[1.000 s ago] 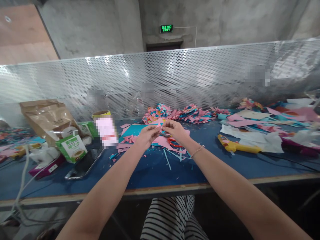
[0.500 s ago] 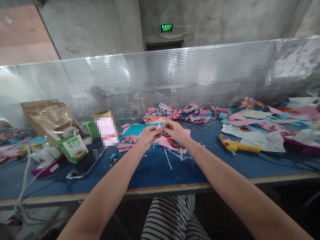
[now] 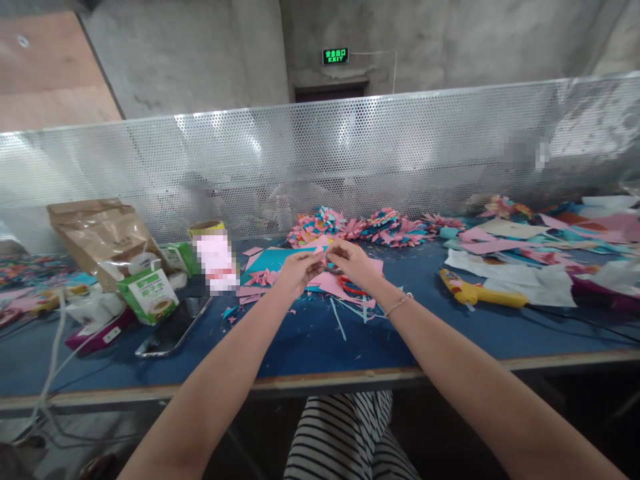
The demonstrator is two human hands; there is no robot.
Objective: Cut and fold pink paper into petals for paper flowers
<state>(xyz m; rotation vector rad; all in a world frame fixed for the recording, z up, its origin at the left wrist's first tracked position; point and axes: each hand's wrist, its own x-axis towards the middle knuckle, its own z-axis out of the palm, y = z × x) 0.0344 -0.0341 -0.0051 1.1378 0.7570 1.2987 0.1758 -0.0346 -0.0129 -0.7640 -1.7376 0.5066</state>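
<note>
My left hand [image 3: 302, 269] and my right hand [image 3: 349, 259] meet over the middle of the table, fingertips nearly touching. Both pinch a small piece of pink paper [image 3: 321, 249] between them; its lower part is hidden by my fingers. Beneath them lie pink paper offcuts [image 3: 327, 283] and a sheet of blue paper [image 3: 270, 260]. A pink paper flower [image 3: 263, 277] rests left of my left hand. Below my right wrist are the red handles of scissors [image 3: 351, 287], partly covered. Thin light-blue paper strips [image 3: 338, 319] are scattered nearer to me.
Finished-looking paper flowers [image 3: 390, 228] are heaped at the back against a perforated metal screen [image 3: 350, 153]. To the right lies a yellow glue gun [image 3: 483, 295] with a black cable. On the left stand a brown paper bag [image 3: 103, 233], a green-and-white carton [image 3: 149, 297] and a phone [image 3: 175, 327].
The whole view has shifted very slightly. My hands stay together in the same place, and the pink paper between them sits a little lower and more covered by fingers.
</note>
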